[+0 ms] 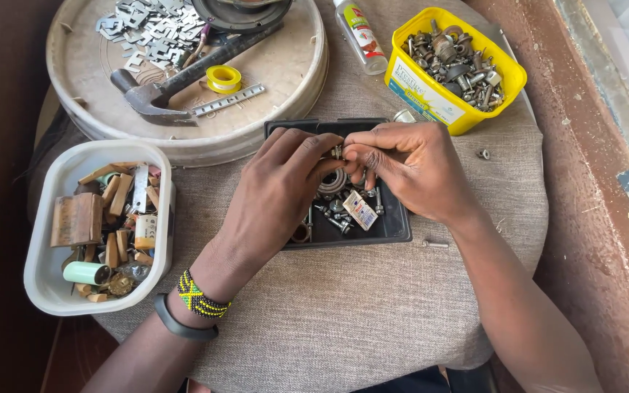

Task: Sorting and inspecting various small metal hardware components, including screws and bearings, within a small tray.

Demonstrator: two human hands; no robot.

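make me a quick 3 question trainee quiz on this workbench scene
1. True or false: both hands meet over the black tray.
2. Which container holds the bolts and nuts: A white tub, B yellow tub, C round tray?
3. What tool lies on the round tray?

Key: 1 true: the left hand and right hand pinch a small metal part there. 2 B. 3 a hammer.
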